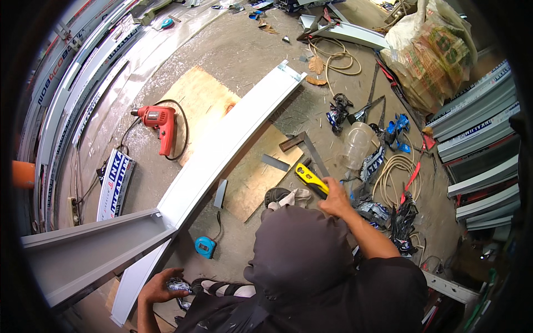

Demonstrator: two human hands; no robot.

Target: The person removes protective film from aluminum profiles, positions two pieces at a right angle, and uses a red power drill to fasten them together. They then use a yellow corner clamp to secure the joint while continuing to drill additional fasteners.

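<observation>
My right hand [336, 198] is closed around the lower end of a yellow-and-black hand tool [311, 178], whose exact kind I cannot make out. Just beyond it lies a try square [316, 155], its blade reaching close to my fingers. My left hand [159, 287] is curved with thumb and fingers apart, beside a long white aluminium profile [222, 147]. Crumpled plastic film [179, 284] shows in the gap of that hand; I cannot tell whether it touches. A grey channel profile [100, 250] meets the white one at an angle. A dark hood hides the area between my arms.
A red drill [161, 125] rests left of a plywood sheet [194, 100]. A blue tape measure [205, 247] and small grey metal pieces [275, 162] lie near the profile. Coiled cable [397, 175], film scraps and a clear plastic container [358, 145] are on the right. Stacked profiles [480, 139] line the sides.
</observation>
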